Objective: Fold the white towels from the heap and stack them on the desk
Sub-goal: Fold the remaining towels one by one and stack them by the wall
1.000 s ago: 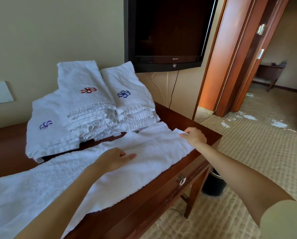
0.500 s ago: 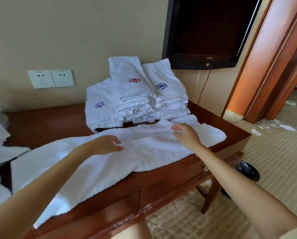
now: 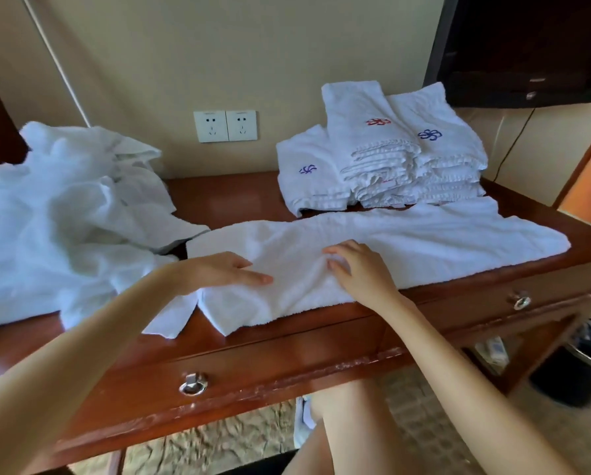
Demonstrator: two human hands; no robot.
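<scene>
Desk (image 3: 218,200): our left hand (image 3: 225,274) flat, fingers straight, on towel (image 3: 424,241); right hand (image 3: 359,269) just beside pinches a ridge. We should smooth outward before folding.

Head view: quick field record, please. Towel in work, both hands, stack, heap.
towel in work: long white terry towel, spread along the reddish-brown wooden desk front
left hand: flat on the towel, fingers straight
right hand: fingers curled, pinching a ridge of the towel
stack: folded white towels with embroidered flowers, back right
heap: unfolded white towels, left
</scene>
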